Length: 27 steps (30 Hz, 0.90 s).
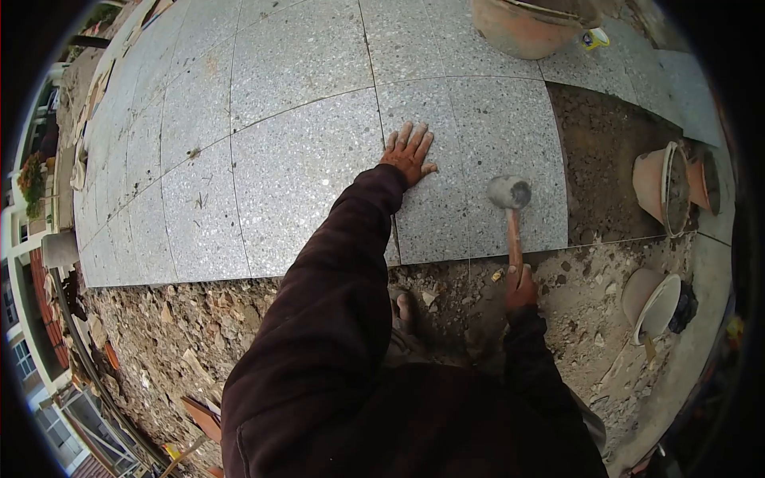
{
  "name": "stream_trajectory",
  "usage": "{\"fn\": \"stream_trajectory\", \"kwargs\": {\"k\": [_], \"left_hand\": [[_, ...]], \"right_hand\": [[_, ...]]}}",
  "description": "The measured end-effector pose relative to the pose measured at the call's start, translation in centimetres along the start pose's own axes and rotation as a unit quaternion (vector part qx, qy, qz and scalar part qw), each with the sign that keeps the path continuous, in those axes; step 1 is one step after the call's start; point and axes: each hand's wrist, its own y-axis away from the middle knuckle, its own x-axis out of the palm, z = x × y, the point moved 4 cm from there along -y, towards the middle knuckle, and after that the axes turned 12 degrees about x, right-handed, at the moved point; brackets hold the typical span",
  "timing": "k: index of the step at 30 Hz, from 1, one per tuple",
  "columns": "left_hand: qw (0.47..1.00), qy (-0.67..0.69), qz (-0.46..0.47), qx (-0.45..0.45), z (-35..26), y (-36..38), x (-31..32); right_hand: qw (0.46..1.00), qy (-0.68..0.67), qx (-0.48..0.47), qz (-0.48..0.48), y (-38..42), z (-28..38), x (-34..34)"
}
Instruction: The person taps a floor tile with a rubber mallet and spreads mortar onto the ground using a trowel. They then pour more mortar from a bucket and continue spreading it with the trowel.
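Observation:
My left hand [409,154] lies flat on a grey speckled paving tile [422,219], fingers spread, close to the joint with its neighbour. To its right, my right hand [522,288] is wrapped round the wooden handle of a rubber mallet [510,193]. The mallet's grey head, dark on one face, shows over the last tile of the row [538,143]. A thin string [606,242] runs along the front edge of the tiles toward the right.
Bare brown mortar or soil [610,159] borders the tile on the right. Mortar-stained buckets [663,187] stand at the right, with another bucket [649,303] lower down. A large clay-coloured tub [526,32] sits on the tiles ahead. Rubble [183,334] covers the near ground.

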Motion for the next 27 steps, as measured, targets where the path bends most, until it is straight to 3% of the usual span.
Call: {"fn": "stream_trajectory", "kwargs": {"k": [2,5,11,14,18,20,22,24,27], "left_hand": [[0.999,0.001,0.034,-0.007,-0.2,0.0,-0.7],[1.0,0.007,0.008,0.007,-0.4,0.3,-0.8],[1.0,0.015,0.02,0.008,-0.8,0.4,-1.2],[0.999,0.016,0.03,0.01,-1.0,0.6,-1.2],[0.998,0.022,0.048,0.016,-0.7,0.4,-1.2],[0.998,0.027,0.056,0.016,-0.9,0.7,-1.4],[0.996,0.062,0.057,0.025,-0.1,0.3,-2.1],[0.998,0.027,0.009,-0.047,2.2,0.0,-3.5],[0.991,0.035,-0.036,-0.124,4.8,-0.3,-5.4]], "right_hand": [[0.995,-0.01,-0.076,-0.055,0.0,-0.8,-0.5],[0.996,-0.06,-0.065,-0.013,0.1,1.7,-2.6],[0.973,-0.103,-0.18,-0.103,-0.7,6.5,-5.0],[0.996,0.01,-0.086,-0.031,-1.7,3.7,-2.8],[0.994,-0.054,-0.08,-0.059,-2.0,2.9,-1.6],[0.991,-0.123,-0.049,-0.03,-1.4,5.6,-2.2],[0.98,-0.155,-0.121,-0.044,-2.4,9.1,-3.1],[0.969,-0.21,-0.128,-0.013,-2.2,14.0,-5.3],[0.94,-0.252,-0.231,-0.016,-3.7,18.4,-5.8]]}}
